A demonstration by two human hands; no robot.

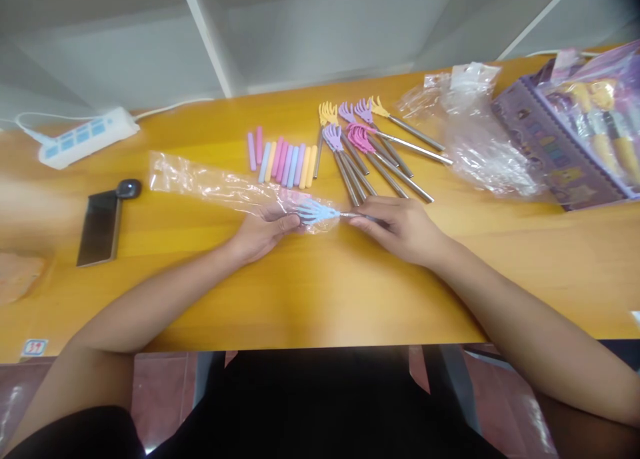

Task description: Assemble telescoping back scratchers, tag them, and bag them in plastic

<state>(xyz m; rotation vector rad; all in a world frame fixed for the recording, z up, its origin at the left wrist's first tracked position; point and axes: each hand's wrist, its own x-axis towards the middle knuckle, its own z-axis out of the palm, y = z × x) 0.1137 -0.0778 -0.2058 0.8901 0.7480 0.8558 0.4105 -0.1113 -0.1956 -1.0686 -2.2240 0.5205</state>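
Between my hands lies a back scratcher point(319, 211) with a light blue hand-shaped head and a metal rod. My right hand point(400, 227) is closed round the rod. My left hand point(267, 231) pinches the mouth of a clear plastic bag point(210, 186), and the blue head is at or inside that opening; the film makes it hard to tell how far. The bag stretches away to the left over the table. Just beyond my hands lie several more back scratchers point(350, 169) with yellow, purple and pink heads. Left of them is a row of coloured handle sleeves point(285, 162).
Clear plastic bags point(480, 126) are heaped at the back right, beside a purple box point(555, 146) of packaged items. At the left are a power strip point(90, 139), a phone point(99, 227) and a small black object point(129, 188). The wooden table point(320, 299) ends before my body.
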